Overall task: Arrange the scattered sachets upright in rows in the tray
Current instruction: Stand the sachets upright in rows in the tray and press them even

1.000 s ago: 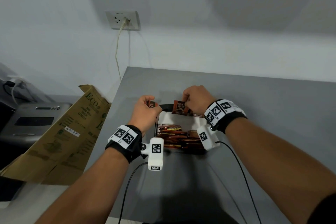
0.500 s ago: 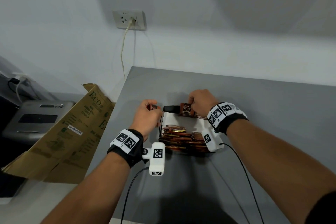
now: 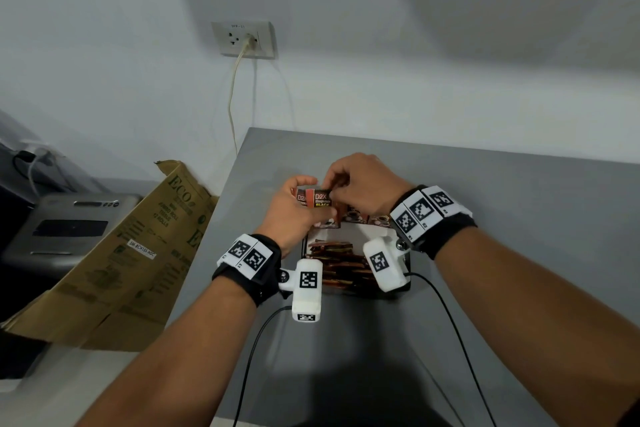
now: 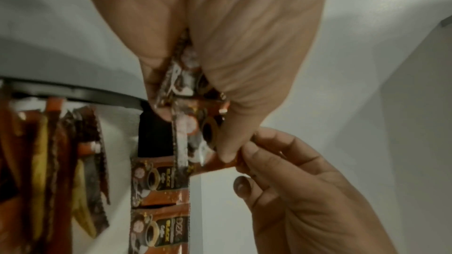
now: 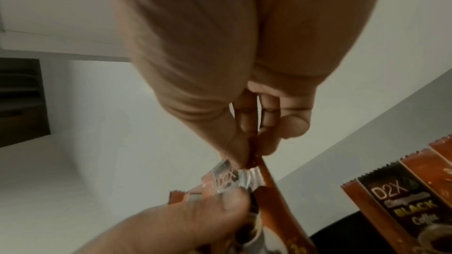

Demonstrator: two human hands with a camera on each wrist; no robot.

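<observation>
My left hand (image 3: pixel 294 208) grips a small bunch of brown coffee sachets (image 3: pixel 320 201) over the far left corner of the tray (image 3: pixel 407 282). My right hand (image 3: pixel 360 189) pinches the top edge of the front sachet (image 5: pixel 269 177) of that bunch between thumb and fingers. In the left wrist view the held sachets (image 4: pixel 186 115) fan out under my left thumb, and my right fingers (image 4: pixel 264 154) hold the orange edge. Several sachets (image 3: pixel 356 218) stand upright along the tray's far wall. More sachets (image 3: pixel 337 262) lie heaped in its near part.
The tray sits on a grey table (image 3: pixel 502 204) near the table's left edge. A flattened cardboard box (image 3: pixel 114 253) leans beside that edge, with a grey machine (image 3: pixel 65 225) behind it. Wrist camera cables (image 3: pixel 256 340) trail toward me. A wall socket (image 3: pixel 244 40) is above.
My hands have come together: the left hand moved right with its sachets, and the right hand left the upright row and now pinches the front sachet in the left hand.
</observation>
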